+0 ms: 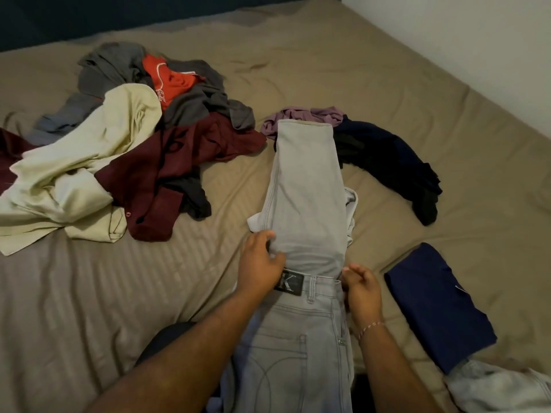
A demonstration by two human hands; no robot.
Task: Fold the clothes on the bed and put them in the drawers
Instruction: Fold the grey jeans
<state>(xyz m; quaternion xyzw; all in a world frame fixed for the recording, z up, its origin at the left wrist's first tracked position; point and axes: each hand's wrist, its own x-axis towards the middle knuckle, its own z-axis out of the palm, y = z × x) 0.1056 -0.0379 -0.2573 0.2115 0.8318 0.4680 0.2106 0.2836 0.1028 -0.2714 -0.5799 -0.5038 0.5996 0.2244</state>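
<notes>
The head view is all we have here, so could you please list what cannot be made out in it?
- Drawers: none in the head view.
- Grey jeans: lower end cut off by the bottom edge; far end hides part of the purple garment.
- Left hand, right hand: fingertips tucked at the jeans' edges, grip unclear.
- Red shirt: lettering too small.
</notes>
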